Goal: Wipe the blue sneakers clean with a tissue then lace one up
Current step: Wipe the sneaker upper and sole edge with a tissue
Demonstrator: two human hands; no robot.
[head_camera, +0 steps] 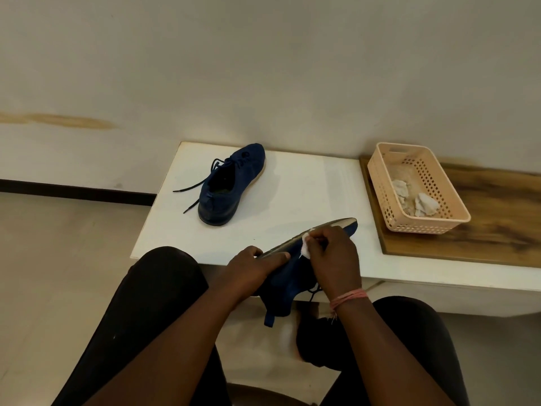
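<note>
Knees: the person sits with both knees in dark trousers at the near edge, one on each side of the hands.
Left hand: fingers closed around the heel end of the held sneaker, thumb lying along the sole edge, steadying it.
Right hand: fingers pinched shut on a small white tissue, pressed against the rim of the sole; a pink thread band sits on that wrist.
Held sneaker: tipped on its side over the near edge of the white table, pale sole turned up and away, toe pointing far right, laces hanging below.
Step in hand: wiping, by my reading, along the sole edge of this shoe; lacing is not yet begun.
Next move: likely to run the tissue on along the rim toward the toe, which calls for the left hand to hold firm and turn the shoe as fresh edge is needed.
Second sneaker: upright on the far left of the table, well apart from the hands, toe away, laces loose and trailing left.
Basket: peach plastic, far right on a wooden board, holding crumpled used tissues.
Writing: no brand, label or lettering can be read on anything.
</note>
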